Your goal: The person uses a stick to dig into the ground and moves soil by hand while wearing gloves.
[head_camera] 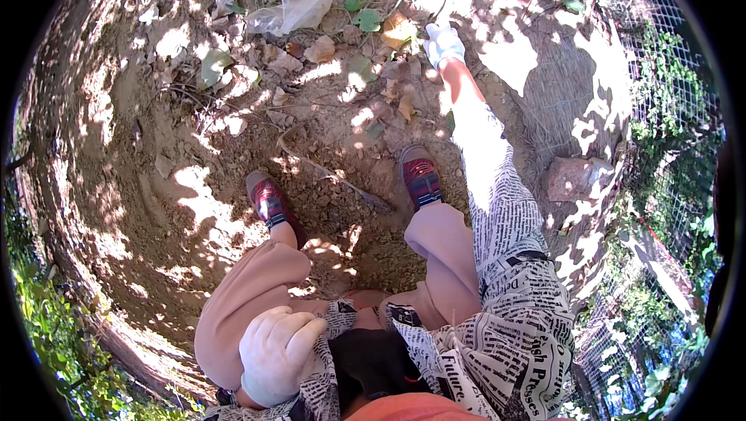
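My right hand [444, 43], in a white glove, reaches far forward to the ground with its fingers curled. A thin dry stem [446, 4] rises just beyond its fingers; glare hides whether they grip it. Just left of that hand lies a yellow-brown leaf [398, 30], and beside it a green leaf [368, 20]. My left hand [281, 351], also gloved in white, rests by my left thigh. Its fingers are curled together, the palm is turned away, and no object shows in it.
A crumpled clear plastic bag [291, 13] lies ahead among dry leaves. Between my plaid shoes stretches a crooked stick [338, 176] on crumbly soil. To the right are a reddish stone block [577, 179] and a wire mesh fence [670, 71] with greenery.
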Action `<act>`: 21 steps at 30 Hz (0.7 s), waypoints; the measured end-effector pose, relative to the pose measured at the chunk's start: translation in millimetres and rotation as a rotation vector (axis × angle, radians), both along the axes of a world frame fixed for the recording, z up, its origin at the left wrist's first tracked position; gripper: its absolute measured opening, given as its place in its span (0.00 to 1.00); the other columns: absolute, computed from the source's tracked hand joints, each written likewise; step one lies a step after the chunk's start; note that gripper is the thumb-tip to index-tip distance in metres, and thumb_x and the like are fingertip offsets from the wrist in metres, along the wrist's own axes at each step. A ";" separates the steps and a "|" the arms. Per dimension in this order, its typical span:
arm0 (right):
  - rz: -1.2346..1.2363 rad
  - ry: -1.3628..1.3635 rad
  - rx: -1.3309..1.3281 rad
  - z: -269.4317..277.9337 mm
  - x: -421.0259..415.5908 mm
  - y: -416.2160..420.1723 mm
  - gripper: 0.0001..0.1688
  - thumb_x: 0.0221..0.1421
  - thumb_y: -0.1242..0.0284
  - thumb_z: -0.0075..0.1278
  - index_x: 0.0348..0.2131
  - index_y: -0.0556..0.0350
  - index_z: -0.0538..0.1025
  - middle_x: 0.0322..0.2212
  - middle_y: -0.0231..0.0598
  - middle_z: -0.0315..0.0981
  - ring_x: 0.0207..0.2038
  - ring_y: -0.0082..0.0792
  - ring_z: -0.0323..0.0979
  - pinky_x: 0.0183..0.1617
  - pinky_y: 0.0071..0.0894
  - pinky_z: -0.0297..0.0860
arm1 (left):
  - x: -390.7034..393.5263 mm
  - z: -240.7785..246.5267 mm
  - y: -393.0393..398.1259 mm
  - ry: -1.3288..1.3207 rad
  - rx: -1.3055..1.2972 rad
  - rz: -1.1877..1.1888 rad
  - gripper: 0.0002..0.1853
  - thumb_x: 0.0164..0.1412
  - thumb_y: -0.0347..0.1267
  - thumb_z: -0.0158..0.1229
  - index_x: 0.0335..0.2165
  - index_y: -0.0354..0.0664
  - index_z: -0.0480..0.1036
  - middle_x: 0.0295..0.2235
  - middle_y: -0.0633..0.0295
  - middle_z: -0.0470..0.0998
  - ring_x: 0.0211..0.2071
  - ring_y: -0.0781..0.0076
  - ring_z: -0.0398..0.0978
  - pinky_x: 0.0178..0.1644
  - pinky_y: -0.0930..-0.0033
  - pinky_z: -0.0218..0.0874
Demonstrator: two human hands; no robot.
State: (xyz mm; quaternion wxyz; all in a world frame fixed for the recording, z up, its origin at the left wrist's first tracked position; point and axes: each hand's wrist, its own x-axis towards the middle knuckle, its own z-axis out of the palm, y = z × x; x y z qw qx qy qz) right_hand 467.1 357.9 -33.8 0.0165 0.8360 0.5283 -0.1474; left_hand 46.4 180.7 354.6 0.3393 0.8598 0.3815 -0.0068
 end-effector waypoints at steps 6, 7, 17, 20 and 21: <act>-0.037 0.179 0.038 -3.1 -6.9 -35.7 0.21 0.54 0.67 0.50 0.46 0.55 0.70 0.42 0.44 0.69 0.43 0.45 0.69 0.46 0.37 0.67 | -3.0 -0.8 -7.4 0.018 0.021 0.005 0.17 0.38 0.28 0.58 0.34 0.45 0.74 0.33 0.65 0.74 0.35 0.61 0.73 0.41 0.62 0.66; -0.036 0.219 0.059 -2.6 7.8 -50.0 0.21 0.54 0.67 0.50 0.47 0.56 0.70 0.41 0.42 0.71 0.42 0.42 0.69 0.46 0.36 0.67 | -2.4 -0.5 -8.7 0.017 0.018 -0.001 0.17 0.38 0.28 0.58 0.34 0.45 0.74 0.33 0.65 0.74 0.35 0.61 0.73 0.41 0.62 0.66; -0.822 0.804 0.825 143.4 282.0 -288.2 0.20 0.51 0.66 0.57 0.40 0.62 0.75 0.35 0.41 0.73 0.35 0.28 0.72 0.40 0.30 0.70 | -4.7 1.6 -22.0 -0.006 -0.003 -0.031 0.19 0.36 0.28 0.58 0.35 0.45 0.74 0.33 0.65 0.74 0.36 0.60 0.72 0.42 0.61 0.65; -1.511 0.415 1.283 193.3 280.9 -324.4 0.35 0.53 0.64 0.56 0.56 0.51 0.61 0.40 0.48 0.70 0.36 0.45 0.74 0.32 0.40 0.77 | 1.1 6.0 -28.5 0.017 -0.009 -0.016 0.20 0.35 0.28 0.57 0.35 0.45 0.74 0.33 0.65 0.74 0.36 0.59 0.72 0.42 0.61 0.65; -1.561 0.273 1.234 197.4 283.3 -335.3 0.38 0.53 0.64 0.56 0.58 0.48 0.58 0.40 0.49 0.70 0.35 0.47 0.74 0.30 0.40 0.77 | 1.2 6.5 -27.7 0.008 -0.018 -0.024 0.21 0.35 0.28 0.57 0.35 0.45 0.74 0.33 0.65 0.74 0.36 0.59 0.72 0.42 0.61 0.65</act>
